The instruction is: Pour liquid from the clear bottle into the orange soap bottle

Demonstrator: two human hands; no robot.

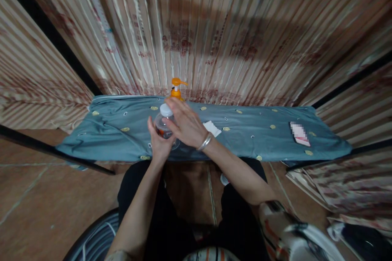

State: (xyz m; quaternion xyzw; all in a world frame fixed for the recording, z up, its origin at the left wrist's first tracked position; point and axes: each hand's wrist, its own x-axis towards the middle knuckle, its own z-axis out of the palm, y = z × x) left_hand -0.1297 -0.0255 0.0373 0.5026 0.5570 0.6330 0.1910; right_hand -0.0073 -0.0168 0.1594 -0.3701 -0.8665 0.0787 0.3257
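My left hand [161, 142] is wrapped around the body of a clear plastic bottle [162, 125], which stands over the cloth-covered table. A white cap [165, 110] tops this bottle. From the right, my right hand [187, 123] reaches over it, with fingers and thumb on either side of the cap. A silver bangle circles the right wrist. Just behind the hands is an orange pump bottle [175, 93], its lower part hidden by my right hand. Beside that hand, a white piece of paper or tissue [212, 128] lies on the cloth.
A blue-green patterned cloth [245, 128] covers the narrow table. Toward its right end lies a phone-like object [299, 133], partly blurred out. Dark metal poles [55, 32] frame both sides. Striped curtains [196, 28] hang behind. A coiled hose [94, 236] is on the floor, lower left.
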